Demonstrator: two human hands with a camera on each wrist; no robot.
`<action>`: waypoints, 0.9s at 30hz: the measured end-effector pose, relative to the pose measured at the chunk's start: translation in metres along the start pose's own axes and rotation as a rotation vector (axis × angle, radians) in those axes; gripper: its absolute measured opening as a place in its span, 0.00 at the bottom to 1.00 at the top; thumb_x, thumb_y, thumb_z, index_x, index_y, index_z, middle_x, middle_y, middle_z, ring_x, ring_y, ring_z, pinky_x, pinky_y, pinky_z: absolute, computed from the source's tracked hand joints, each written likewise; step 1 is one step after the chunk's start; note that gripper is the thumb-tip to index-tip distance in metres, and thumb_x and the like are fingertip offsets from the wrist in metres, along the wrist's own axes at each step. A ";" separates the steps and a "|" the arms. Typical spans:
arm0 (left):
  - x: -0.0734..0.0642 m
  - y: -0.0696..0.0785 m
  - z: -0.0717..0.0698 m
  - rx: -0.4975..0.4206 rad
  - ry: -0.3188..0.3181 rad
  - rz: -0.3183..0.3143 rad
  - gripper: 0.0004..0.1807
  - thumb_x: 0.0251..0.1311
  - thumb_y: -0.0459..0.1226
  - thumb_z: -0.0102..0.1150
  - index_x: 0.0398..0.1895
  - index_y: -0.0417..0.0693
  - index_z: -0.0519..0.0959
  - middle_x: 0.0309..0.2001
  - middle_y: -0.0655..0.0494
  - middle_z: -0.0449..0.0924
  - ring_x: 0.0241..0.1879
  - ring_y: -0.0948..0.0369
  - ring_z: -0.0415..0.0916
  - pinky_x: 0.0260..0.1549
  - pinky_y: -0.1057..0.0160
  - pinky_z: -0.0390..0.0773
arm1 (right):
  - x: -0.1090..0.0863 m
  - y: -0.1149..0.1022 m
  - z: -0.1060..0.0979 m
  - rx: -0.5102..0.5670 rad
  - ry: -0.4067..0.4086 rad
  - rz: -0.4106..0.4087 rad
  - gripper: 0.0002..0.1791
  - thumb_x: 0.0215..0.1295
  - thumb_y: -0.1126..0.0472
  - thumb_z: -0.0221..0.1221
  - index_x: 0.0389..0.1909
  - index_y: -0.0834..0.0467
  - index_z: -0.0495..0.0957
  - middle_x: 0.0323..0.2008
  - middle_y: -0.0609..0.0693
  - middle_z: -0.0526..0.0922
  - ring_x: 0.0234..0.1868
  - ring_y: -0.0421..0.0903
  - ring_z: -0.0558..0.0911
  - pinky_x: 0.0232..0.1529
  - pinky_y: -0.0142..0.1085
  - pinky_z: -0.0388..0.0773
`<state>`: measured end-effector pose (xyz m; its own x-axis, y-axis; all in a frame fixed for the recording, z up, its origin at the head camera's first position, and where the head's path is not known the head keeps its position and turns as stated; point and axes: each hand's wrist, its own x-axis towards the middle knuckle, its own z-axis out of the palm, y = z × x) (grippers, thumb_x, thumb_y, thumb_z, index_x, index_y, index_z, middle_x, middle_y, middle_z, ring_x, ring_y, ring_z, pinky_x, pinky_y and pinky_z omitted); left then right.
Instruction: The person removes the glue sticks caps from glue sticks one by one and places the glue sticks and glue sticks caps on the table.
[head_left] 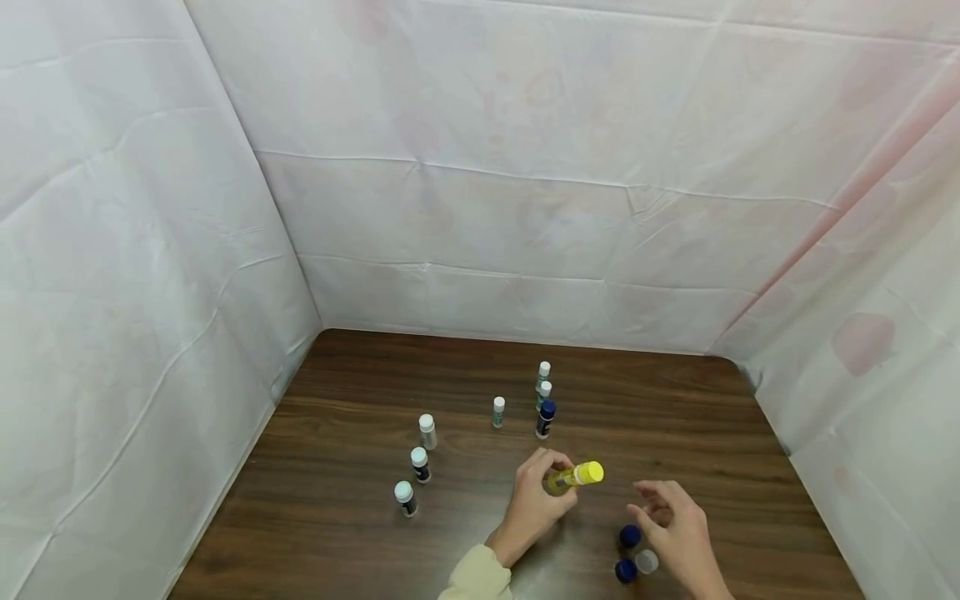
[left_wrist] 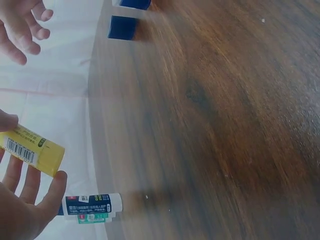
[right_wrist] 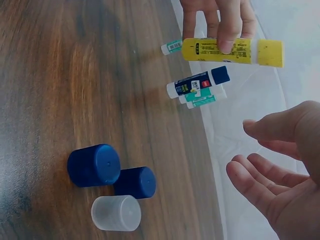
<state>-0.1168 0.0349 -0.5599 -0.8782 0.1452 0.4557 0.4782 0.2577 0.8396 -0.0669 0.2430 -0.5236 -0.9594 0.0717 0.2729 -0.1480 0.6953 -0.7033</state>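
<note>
Partly, L fingers point(right_wrist: 229, 22) hide gripped yellow glue stick point(right_wrist: 243, 51), lbl point(left_wrist: 29, 143) blurry; R fingers point(right_wrist: 247, 185) apart.

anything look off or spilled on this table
Nothing looks spilled or damaged. The only oddity: two blue caps and a clear cap sit loose near the right hand, apart from any stick; the three white-topped sticks at the left may be missing them.
</note>
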 end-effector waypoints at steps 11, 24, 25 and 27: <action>-0.004 0.002 -0.012 0.014 0.001 0.029 0.18 0.37 0.27 0.67 0.35 0.51 0.78 0.35 0.61 0.76 0.36 0.68 0.74 0.36 0.64 0.79 | 0.004 -0.013 -0.004 -0.001 0.029 -0.065 0.20 0.42 0.75 0.71 0.39 0.58 0.80 0.34 0.48 0.77 0.27 0.35 0.77 0.24 0.29 0.78; -0.012 0.003 -0.028 0.023 -0.013 0.010 0.19 0.37 0.26 0.67 0.35 0.52 0.78 0.35 0.61 0.77 0.35 0.66 0.75 0.34 0.64 0.79 | 0.006 -0.036 -0.009 0.074 0.019 -0.148 0.24 0.40 0.78 0.70 0.41 0.58 0.79 0.36 0.46 0.77 0.29 0.36 0.78 0.25 0.28 0.79; -0.012 0.004 -0.029 0.028 -0.016 0.010 0.19 0.37 0.26 0.67 0.35 0.52 0.78 0.35 0.61 0.77 0.35 0.66 0.74 0.34 0.64 0.79 | 0.006 -0.038 -0.009 0.080 0.021 -0.156 0.24 0.40 0.78 0.70 0.41 0.59 0.79 0.36 0.46 0.77 0.29 0.36 0.78 0.25 0.28 0.79; -0.013 0.006 -0.031 0.032 -0.027 0.004 0.19 0.38 0.26 0.67 0.35 0.52 0.78 0.35 0.62 0.77 0.36 0.67 0.74 0.35 0.64 0.79 | 0.006 -0.041 -0.009 0.084 0.021 -0.169 0.24 0.40 0.79 0.70 0.40 0.58 0.79 0.36 0.45 0.76 0.29 0.36 0.78 0.24 0.27 0.79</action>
<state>-0.1028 0.0049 -0.5516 -0.8761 0.1720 0.4504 0.4820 0.2872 0.8278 -0.0650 0.2214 -0.4876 -0.9141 -0.0255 0.4047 -0.3271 0.6363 -0.6986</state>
